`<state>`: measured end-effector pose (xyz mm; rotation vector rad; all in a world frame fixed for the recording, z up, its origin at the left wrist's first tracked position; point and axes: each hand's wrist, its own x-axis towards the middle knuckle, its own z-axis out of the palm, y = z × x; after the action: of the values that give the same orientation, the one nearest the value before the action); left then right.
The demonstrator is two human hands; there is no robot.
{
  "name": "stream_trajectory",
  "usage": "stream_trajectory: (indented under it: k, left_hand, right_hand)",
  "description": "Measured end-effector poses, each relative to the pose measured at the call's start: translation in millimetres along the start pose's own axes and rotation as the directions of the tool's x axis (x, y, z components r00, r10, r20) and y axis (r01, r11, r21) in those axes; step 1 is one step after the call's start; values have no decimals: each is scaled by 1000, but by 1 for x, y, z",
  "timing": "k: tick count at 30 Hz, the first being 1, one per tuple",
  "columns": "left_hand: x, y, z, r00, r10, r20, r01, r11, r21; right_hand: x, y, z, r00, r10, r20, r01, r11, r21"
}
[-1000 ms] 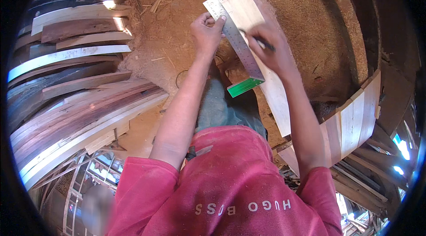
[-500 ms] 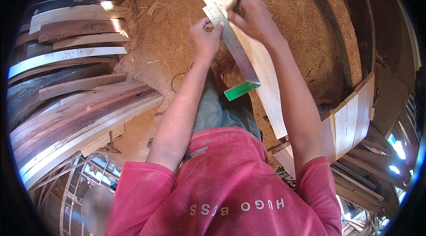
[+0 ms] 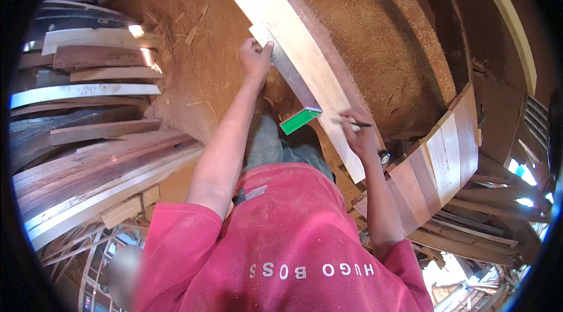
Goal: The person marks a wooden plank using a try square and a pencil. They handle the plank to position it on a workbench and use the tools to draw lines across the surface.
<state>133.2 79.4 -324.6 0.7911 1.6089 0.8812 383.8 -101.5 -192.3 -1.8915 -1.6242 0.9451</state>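
Observation:
A long pale wooden plank (image 3: 293,27) runs from the top of the view down toward my right side. Along its left edge lies a try square (image 3: 301,121) with a metal ruled blade and a green stock. My left hand (image 3: 256,64) pinches the blade's far end, thumb on top. Low on the plank, to the right of the green stock, is my right hand (image 3: 359,138). Its fingers are closed on a dark pencil (image 3: 362,124), which points to the right. A watch (image 3: 385,158) is on my right wrist.
Stacked planks (image 3: 105,165) fill the left side, with curved boards (image 3: 88,89) beyond them. At the right, a row of joined boards (image 3: 437,159) curves past my right arm. Sawdust and shavings cover the brown ground (image 3: 182,71).
My right hand has come down from near the blade's far end to the plank's near part, still with the pencil. My left hand stays on the square. The whole view has shifted slightly.

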Motion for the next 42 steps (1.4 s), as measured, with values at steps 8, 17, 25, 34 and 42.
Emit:
stream_trajectory:
  k: [8,17,25,34,42]
  left_hand:
    - [-89,58,-14,903,-175,393,284,929,-239]
    - [-177,61,46,547,-204,812,-131,937,323]
    - [-33,73,-30,547,296,783,-833,282,476]
    - [149,168,-58,605,145,783,-685,-407,605]
    - [270,218,-23,167,-275,947,-815,-579,-24]
  right_hand:
    - [-91,-2,-39,936,250,-249,-231,968,101]
    - [-184,45,-70,860,491,137,-427,548,719]
    - [-247,59,-39,379,752,-540,83,553,829]
    - [-187,-12,15,-59,914,-401,251,402,880]
    - [-55,-107,56,-525,682,-508,56,624,780]
